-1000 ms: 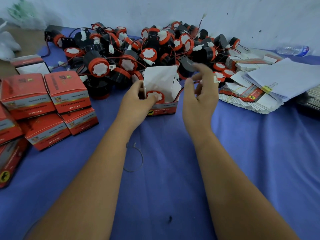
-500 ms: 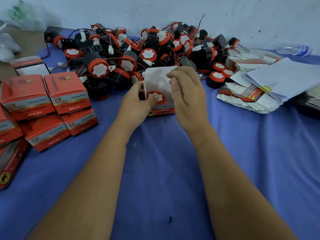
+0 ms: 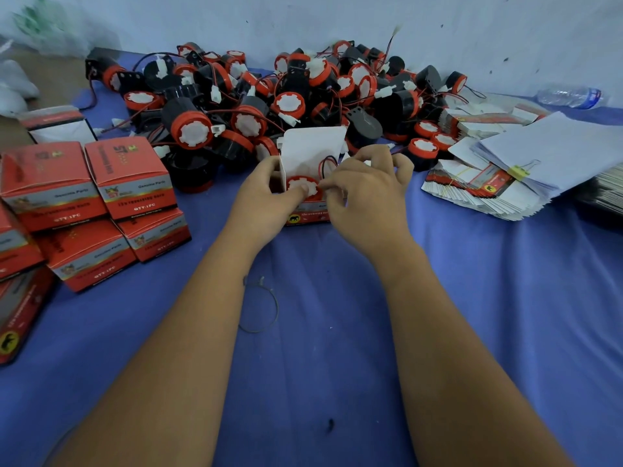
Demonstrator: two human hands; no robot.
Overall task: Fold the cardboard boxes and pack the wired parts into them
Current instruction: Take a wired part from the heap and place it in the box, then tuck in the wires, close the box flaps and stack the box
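An open red and white cardboard box (image 3: pixel 312 148) stands on the blue cloth in front of me, its white lid flap up. Inside it sits a black and red wired part (image 3: pixel 301 184) with its red and black wire (image 3: pixel 326 164) looping up. My left hand (image 3: pixel 266 197) grips the box's left wall, thumb pressing on the part's white face. My right hand (image 3: pixel 365 193) curls over the box's right side, fingers at the wire. Behind the box lies a big pile of wired parts (image 3: pixel 286 99).
Several closed red boxes (image 3: pixel 91 197) are stacked at the left. Flat unfolded boxes (image 3: pixel 472 190) and white papers with a yellow clip (image 3: pixel 553 153) lie at the right. A water bottle (image 3: pixel 573 96) lies by the wall. A thin wire loop (image 3: pixel 259 306) lies between my forearms.
My right hand came back from the pile with the wire, passed over the box opening and now curls at the box's right side. My left thumb shifted onto the part's face.
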